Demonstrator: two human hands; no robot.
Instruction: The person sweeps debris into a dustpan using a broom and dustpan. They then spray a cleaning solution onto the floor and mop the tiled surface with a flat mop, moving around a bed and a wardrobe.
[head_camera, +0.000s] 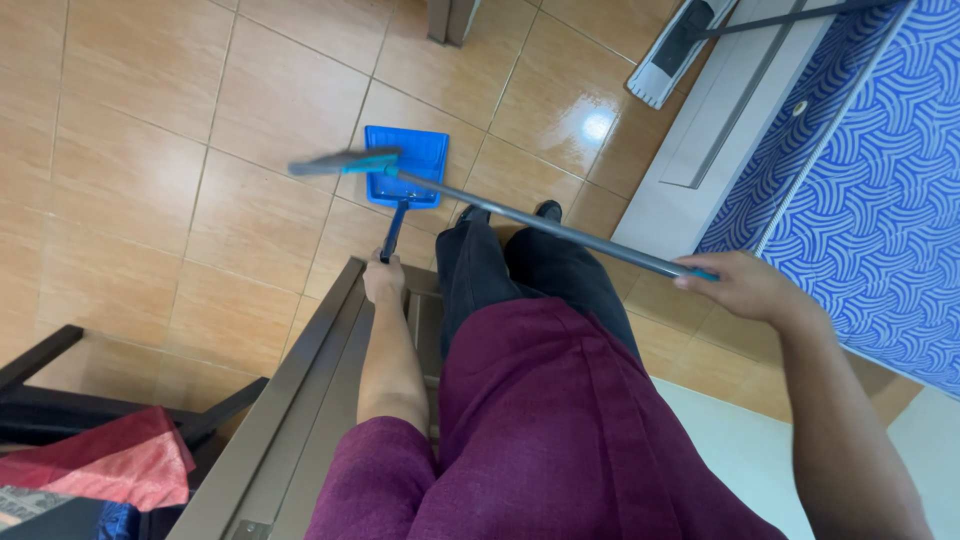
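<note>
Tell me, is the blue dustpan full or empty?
Empty, as far as it shows: the blue dustpan has a bare blue tray, partly hidden by the broom head.

Home — tiled floor (150, 150), flat mop (665, 55), patterned bedding (870, 190).

The dustpan (408, 165) is bright blue, with a darker blue handle. The broom (345, 162) has a teal head on a grey metal pole. The floor (150, 150) is glossy orange-tan tile with pale grout lines. The mattress (870, 180) along the floor's right edge carries a blue and white swirl pattern. The garment (560, 430) is maroon over black trousers (530, 270). A cloth (110, 460) at the bottom-left corner is red.
</note>
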